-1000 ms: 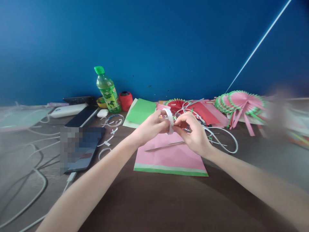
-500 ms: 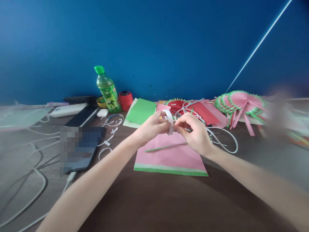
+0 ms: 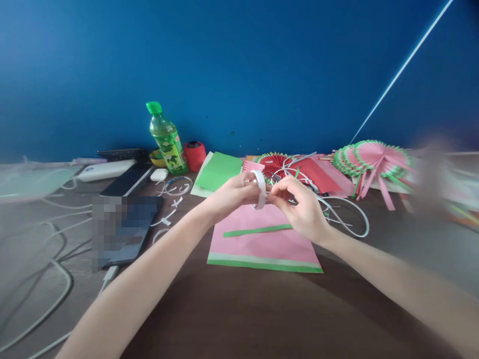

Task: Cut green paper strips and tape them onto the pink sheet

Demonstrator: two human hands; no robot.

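Centre of frame: tape roll (image 3: 259, 188) held upright above the far edge of a pink sheet (image 3: 269, 244). Gripped by the left hand (image 3: 228, 195), fingers curled round its left side; pinched at the right rim by the right hand (image 3: 304, 212), fingertips close together. Flat across the sheet, a green strip (image 3: 258, 230). Further back, left of centre, a green bottle (image 3: 167, 142) beside a red spool (image 3: 195, 155).

A single view, worn on the head, looks forward and a little down across the dark tabletop (image 3: 239, 309) toward its far edge, where a blue wall (image 3: 262, 65) fills the upper half. It sits close over the near edge. The left hand (image 3: 228, 197) and right hand (image 3: 305, 212) meet mid-frame, and the side edges blur.
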